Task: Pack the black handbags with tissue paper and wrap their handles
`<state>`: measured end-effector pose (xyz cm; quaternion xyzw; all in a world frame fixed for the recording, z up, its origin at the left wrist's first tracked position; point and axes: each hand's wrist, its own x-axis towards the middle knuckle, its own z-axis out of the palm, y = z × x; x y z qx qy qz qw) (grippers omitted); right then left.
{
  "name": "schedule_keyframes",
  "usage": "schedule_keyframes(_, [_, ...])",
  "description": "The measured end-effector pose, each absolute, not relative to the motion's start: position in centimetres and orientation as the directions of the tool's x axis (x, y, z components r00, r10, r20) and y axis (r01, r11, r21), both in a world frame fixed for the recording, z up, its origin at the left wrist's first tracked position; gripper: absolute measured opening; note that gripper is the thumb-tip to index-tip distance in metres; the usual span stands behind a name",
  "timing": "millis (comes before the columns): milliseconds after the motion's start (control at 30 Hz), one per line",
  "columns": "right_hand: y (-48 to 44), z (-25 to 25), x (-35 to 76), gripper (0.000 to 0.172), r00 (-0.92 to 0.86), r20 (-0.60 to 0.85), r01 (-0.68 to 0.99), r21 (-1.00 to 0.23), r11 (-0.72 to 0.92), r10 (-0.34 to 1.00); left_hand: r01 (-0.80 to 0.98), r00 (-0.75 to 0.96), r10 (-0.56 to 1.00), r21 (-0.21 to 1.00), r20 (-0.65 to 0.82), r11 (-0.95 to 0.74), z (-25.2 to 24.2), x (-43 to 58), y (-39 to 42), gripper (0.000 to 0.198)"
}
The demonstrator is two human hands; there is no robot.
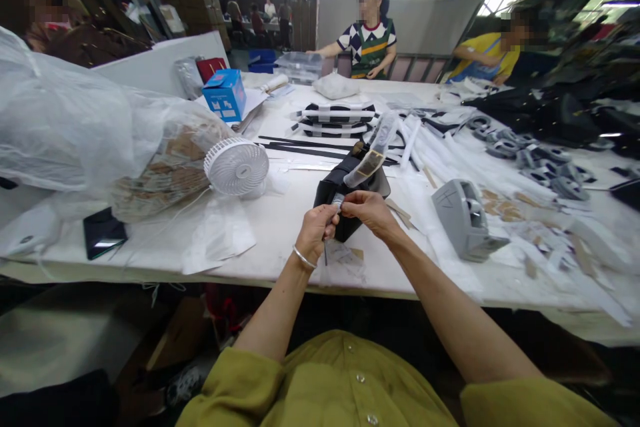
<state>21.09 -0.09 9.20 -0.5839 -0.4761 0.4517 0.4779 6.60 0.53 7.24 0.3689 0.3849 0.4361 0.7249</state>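
A black handbag (327, 188) stands at the table's front, and its upright handle (367, 167) is wrapped in clear plastic. My left hand (317, 227) is closed in a pinch at the bag's near side. Opposite it, my right hand (367, 209) pinches with thumb and forefinger. Between the fingertips of both hands is a small silvery piece (338, 201), perhaps metal or wrapped in film; its kind is too small to make out. A thin dark strip hangs below my left hand. My fingers hide part of the bag.
Left are a white fan (237, 167), a phone (104, 232), a blue box (225, 96) and a large plastic bag (165, 167). A grey tape dispenser (460, 220) stands right. Black straps (300, 149) and wrapped handles (340, 119) lie behind. Two people work across the table.
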Motion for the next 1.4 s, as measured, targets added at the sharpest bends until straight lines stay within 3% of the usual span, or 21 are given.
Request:
schedule_keyframes(100, [0.1,8.7,20.2,0.012,0.249,-0.002,0.236,-0.970,-0.063,0.969,-0.361,0.350,0.896,0.843,-0.274,0.399,7.3,6.6,0.4,0.042])
schedule_keyframes(233, [0.0,8.8,19.6,0.011,0.291,-0.024,0.302,-0.946,-0.116,0.956,-0.377,0.319,0.907,0.841,-0.275,0.388,7.2,6.9,-0.2,0.043])
schedule_keyframes(300, [-0.3,9.2,19.7,0.013,0.264,-0.068,0.212,-0.969,-0.126,0.962,-0.390,0.278,0.924,0.849,-0.261,0.357,7.1,7.0,-0.4,0.043])
schedule_keyframes(367, [-0.7,9.5,20.1,0.018,0.163,-0.155,0.018,-0.987,-0.160,0.974,-0.397,0.230,0.943,0.861,-0.242,0.318,7.0,7.1,-0.5,0.042])
schedule_keyframes(433, [-1.1,9.7,20.5,0.027,0.033,-0.232,-0.166,-0.960,-0.224,0.972,-0.396,0.186,0.958,0.876,-0.219,0.277,6.9,7.3,-0.5,0.042])
schedule_keyframes(500, [-1.3,9.7,20.6,0.030,-0.020,-0.275,-0.249,-0.930,-0.271,0.961,-0.392,0.154,0.969,0.888,-0.195,0.241,6.7,7.5,-0.5,0.041])
schedule_keyframes(733, [-0.7,8.9,19.1,0.015,0.220,-0.293,-0.265,-0.936,-0.232,0.930,-0.375,0.103,0.985,0.912,-0.140,0.169,6.1,8.0,-1.3,0.035])
schedule_keyframes(1167, [-0.1,9.9,20.4,0.009,0.049,-0.383,-0.318,-0.882,-0.349,0.923,-0.542,0.020,0.989,0.829,-0.149,0.136,5.8,8.1,-0.4,0.036])
schedule_keyframes(1300, [-0.1,9.6,20.4,0.014,0.065,-0.379,-0.306,-0.888,-0.343,0.923,-0.378,-0.063,0.998,0.924,0.031,-0.053,5.6,7.6,-0.8,0.026])
schedule_keyframes(1400, [-0.1,9.6,20.4,0.015,0.059,-0.361,-0.307,-0.894,-0.327,0.931,-0.270,-0.141,0.984,0.952,0.108,-0.144,5.3,7.3,-0.9,0.035])
